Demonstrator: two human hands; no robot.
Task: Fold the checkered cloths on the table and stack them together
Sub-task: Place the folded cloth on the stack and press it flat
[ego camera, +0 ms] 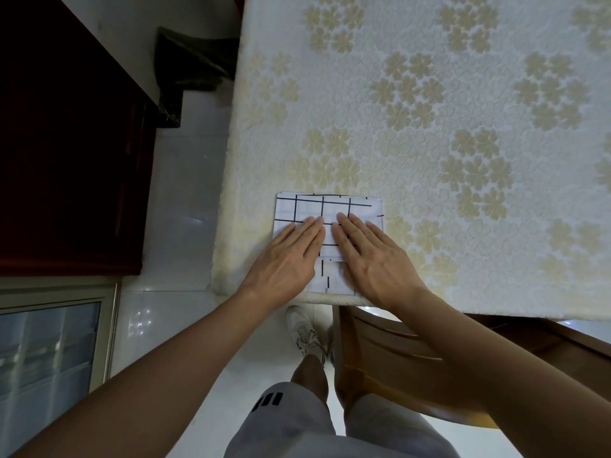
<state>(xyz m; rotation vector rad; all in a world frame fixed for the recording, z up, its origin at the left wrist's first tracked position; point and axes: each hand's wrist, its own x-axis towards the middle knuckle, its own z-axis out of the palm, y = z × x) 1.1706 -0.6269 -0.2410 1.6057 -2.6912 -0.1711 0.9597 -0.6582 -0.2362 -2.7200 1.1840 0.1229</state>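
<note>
Forearms (165,375) are extended to the surface (429,133). Left grip (287,256) and right grip (370,256) are released, fingers straight, pressed flat side by side on the folded checkered cloth (330,206) at the near left corner.

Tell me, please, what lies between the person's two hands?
Only a narrow strip of the folded checkered cloth shows between the left hand and right hand, nothing else, in the head view.
</note>
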